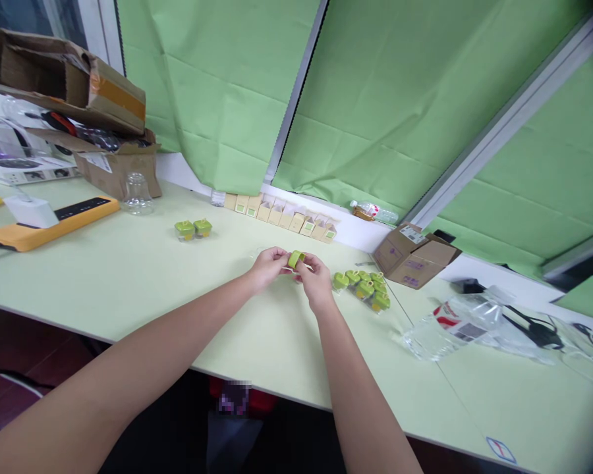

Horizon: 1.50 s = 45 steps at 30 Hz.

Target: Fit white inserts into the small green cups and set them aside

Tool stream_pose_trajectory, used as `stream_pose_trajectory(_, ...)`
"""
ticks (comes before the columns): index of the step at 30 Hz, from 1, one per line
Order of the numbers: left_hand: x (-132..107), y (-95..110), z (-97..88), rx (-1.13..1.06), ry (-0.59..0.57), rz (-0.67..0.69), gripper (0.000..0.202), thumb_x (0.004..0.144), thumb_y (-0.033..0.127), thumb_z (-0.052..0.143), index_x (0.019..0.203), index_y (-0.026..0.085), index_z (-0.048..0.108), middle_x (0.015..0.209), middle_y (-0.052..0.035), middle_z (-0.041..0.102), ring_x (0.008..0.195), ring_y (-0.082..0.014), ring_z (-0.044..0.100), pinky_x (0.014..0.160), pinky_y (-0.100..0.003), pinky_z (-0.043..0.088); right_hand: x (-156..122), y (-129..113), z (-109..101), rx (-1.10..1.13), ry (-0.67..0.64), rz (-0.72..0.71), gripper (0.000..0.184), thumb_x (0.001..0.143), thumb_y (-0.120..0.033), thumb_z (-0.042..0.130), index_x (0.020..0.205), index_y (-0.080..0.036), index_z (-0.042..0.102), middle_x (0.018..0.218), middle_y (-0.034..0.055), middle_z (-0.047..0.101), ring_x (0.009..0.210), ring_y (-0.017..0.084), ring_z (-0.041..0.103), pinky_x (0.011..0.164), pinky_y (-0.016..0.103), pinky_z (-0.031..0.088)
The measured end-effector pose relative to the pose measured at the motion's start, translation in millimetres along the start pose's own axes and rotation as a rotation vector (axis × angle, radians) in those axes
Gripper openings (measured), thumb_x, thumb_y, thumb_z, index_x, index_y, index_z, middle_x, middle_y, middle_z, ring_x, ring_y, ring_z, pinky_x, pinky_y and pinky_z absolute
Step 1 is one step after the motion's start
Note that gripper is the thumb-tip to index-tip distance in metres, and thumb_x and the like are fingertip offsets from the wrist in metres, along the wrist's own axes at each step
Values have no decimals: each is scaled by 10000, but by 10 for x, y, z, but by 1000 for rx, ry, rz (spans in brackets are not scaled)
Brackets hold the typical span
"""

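Observation:
Over the middle of the table, my left hand [269,268] and my right hand [316,278] meet at a small green lid [297,257], ring-like from this angle. The fingers of both hands are closed on its edges, left side and right side. Something clear seems to lie just beneath the fingers, too small and covered to make out. To the right of my right hand sits a cluster of several small clear containers with green lids [364,288]. Two more green-lidded containers [194,229] stand farther off to the left.
Small cardboard boxes [286,216] line the wall. An orange power strip [54,224], a clear glass-like jar [138,196] and stacked cartons [113,164] are at left. At right are an open carton [410,260], a large plastic bottle [454,326] and black cables [536,329].

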<state>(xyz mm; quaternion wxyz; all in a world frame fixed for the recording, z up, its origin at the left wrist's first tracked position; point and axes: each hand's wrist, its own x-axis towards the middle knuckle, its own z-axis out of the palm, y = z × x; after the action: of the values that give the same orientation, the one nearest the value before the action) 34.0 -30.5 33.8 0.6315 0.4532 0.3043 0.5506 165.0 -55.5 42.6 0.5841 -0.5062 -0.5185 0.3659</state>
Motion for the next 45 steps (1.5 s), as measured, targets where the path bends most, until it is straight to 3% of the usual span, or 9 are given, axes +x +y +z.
stream_pose_trajectory(11,-9,21,25,47,7,-1,244,776,306,731,748,132,563,743,-49,665,682,-144,649,783,-395,553,5,18,-22,73,-50,38,389,651,-436,746,927,-195,615,1019,44,643,713,131,608,574,246,504)
stream_pose_trajectory(22,-14,10,29,85,10,-10,187,824,255,679,784,136,540,660,-30,658,569,-135,650,713,-351,564,-32,-48,-4,146,-52,53,423,616,-432,796,887,-211,559,903,-7,633,603,98,564,534,243,465)
stream_pose_trajectory(45,-29,19,40,193,6,-12,131,862,240,617,803,150,542,703,-41,667,633,-153,673,618,-280,530,-36,-54,5,139,-42,86,362,656,-407,763,886,-217,556,861,-24,600,592,102,563,526,246,466)
